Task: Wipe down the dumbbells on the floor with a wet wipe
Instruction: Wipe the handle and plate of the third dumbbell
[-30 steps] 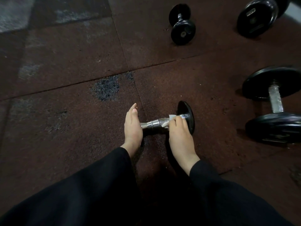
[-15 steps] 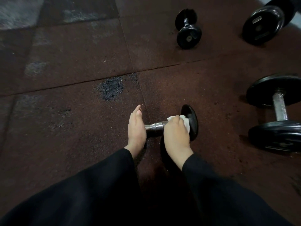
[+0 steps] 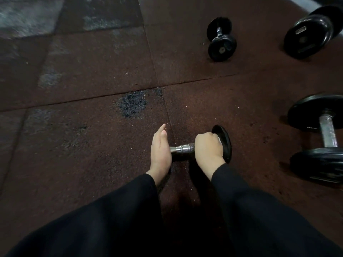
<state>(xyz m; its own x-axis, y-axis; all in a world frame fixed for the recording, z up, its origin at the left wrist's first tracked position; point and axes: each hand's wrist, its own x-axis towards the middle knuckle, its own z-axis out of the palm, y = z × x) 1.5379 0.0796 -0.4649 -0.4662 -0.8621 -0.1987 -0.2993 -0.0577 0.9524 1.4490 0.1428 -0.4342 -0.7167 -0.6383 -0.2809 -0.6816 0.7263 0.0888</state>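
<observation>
Right hand (image 3: 208, 148) fingers clamp the wet wipe (image 3: 219, 140) against the dumbbell (image 3: 182, 148); left hand (image 3: 159, 150) fingers straight, together, covering its other end.

Floor (image 3: 74, 145) left of hands open; large dumbbell (image 3: 323, 138) (right) blocks that side.

Small dumbbell (image 3: 182, 149): lies on the floor between the two grips – chrome handle, black end plate (image 3: 223, 143) just beyond the right grip.
Wet wipe (image 3: 219, 140): a white sliver at the right grip's fingers, against the plate – mostly hidden.
Other dumbbells: small one (image 3: 220, 39) far ahead; larger one (image 3: 326, 136) well right of the right grip; another (image 3: 308, 34) far right, ahead.
</observation>
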